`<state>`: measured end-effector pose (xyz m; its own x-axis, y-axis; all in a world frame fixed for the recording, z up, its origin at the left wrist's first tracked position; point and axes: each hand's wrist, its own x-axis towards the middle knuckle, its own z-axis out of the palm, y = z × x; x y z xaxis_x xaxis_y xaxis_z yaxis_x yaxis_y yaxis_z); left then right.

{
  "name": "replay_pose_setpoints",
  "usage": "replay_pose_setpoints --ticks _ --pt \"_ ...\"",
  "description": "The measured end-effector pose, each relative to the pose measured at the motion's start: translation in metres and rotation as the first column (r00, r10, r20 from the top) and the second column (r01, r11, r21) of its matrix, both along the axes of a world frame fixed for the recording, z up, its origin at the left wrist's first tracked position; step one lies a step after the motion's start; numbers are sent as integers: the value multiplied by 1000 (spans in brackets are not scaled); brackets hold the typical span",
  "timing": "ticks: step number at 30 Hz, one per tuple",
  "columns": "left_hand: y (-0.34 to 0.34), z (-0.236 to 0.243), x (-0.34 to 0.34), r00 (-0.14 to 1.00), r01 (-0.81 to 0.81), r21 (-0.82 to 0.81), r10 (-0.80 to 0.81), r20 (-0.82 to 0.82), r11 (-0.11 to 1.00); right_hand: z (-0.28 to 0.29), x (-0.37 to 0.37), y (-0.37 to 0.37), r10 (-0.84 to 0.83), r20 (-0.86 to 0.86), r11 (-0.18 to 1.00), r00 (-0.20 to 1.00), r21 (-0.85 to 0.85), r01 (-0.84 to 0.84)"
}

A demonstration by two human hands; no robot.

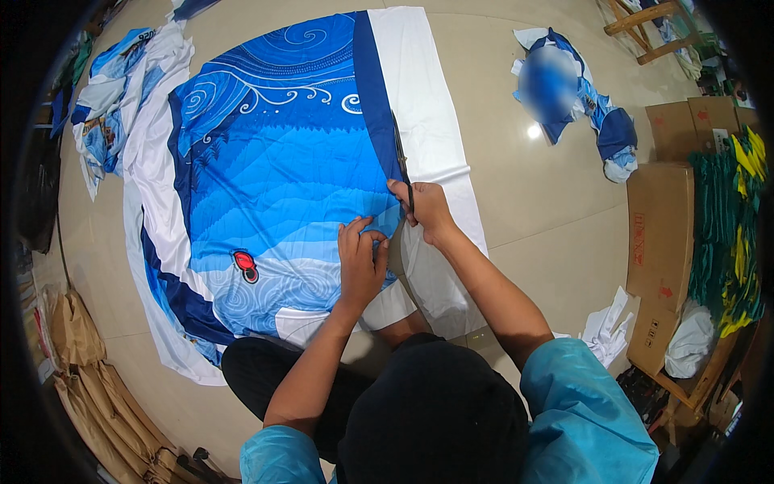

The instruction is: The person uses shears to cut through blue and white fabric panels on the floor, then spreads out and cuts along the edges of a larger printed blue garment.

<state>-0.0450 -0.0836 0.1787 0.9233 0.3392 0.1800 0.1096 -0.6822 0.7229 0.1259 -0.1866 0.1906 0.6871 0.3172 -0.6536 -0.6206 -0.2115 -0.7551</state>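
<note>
A large blue printed fabric (282,173) with white swirls and a red-and-black motif is spread on the floor, with a dark blue band and a white margin (427,105) along its right side. My right hand (423,208) grips black-handled scissors (401,153), whose long blades point away from me along the line between the band and the white margin. Nearer to me, that line is parted and the white strip (443,282) lies apart. My left hand (363,256) rests on the lower right of the print, its bent fingers pinching the cloth beside the cut edge.
Heaped printed and white fabric (149,89) lies at the left. Blue scraps (556,89) are on the tiled floor at the far right. Cardboard boxes (659,234), green and yellow material (726,234) and white scraps (606,331) stand or lie at the right. Brown wrapping (97,379) is at lower left.
</note>
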Motion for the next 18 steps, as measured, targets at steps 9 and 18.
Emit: replay_pose_setpoints --ticks 9,18 --pt "0 -2 -1 1000 3 -13 -3 -3 1000 -4 5 2 8 -15 1000 1000 30 -7" --pt "-1 -2 0 1000 1 -13 -1 0 1000 -8 5 4 -29 19 999 999 34 28"
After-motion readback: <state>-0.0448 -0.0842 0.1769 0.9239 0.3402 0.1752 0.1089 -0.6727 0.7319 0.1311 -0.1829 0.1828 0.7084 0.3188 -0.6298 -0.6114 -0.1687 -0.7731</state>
